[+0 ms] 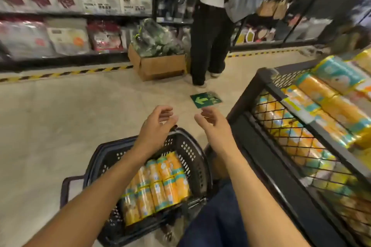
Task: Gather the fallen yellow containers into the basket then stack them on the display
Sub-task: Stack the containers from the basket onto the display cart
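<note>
Yellow-orange cylindrical containers [158,186] lying packed in black perforated plastic basket [188,147] on floor, left hand [157,121] and right hand [213,124] hovering near its far rim, each grip loosely spread, empty, black wire-mesh display [251,146] at right

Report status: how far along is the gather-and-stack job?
Done: yellow containers lie in the basket; none show loose on the floor. In hand: nothing; left hand and right hand hover open over the basket's far rim. Left: stacking that load on the display beside it.
</note>
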A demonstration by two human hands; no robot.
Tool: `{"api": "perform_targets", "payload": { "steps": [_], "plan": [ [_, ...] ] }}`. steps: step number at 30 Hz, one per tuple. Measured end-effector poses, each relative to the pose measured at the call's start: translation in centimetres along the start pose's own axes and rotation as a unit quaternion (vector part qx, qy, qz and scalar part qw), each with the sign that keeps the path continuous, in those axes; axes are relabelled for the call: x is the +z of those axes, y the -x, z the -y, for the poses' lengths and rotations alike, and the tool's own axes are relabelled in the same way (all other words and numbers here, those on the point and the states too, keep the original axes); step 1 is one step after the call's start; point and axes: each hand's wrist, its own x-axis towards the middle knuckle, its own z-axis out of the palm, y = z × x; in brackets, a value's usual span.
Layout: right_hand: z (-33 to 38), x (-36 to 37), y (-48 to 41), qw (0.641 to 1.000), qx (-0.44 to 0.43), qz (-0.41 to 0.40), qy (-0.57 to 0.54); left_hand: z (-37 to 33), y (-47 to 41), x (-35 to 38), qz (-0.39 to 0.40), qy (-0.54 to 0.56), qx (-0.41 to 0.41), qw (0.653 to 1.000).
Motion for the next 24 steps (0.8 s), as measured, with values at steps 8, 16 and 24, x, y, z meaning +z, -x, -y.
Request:
{"api": "perform_targets", "payload": {
  "steps": [8,16,24],
  "plan": [
    [-11.8,12.9,-2.0,0.984,0.144,0.103,0.033,17.0,1.5,-1.7,-0.044,-0.042,-0.203,0.977],
    [-25.4,18.5,-2.1,0.939,0.279,0.15,0.135,35.9,5.4,0.6,-0.009,-0.115,-0.388,0.914],
    [-33.4,20.9,-3.6,0.901,0.363,0.15,0.184,41.6,7.4,2.8,-0.124,-0.032,-0.544,0.83]
  ]
}}
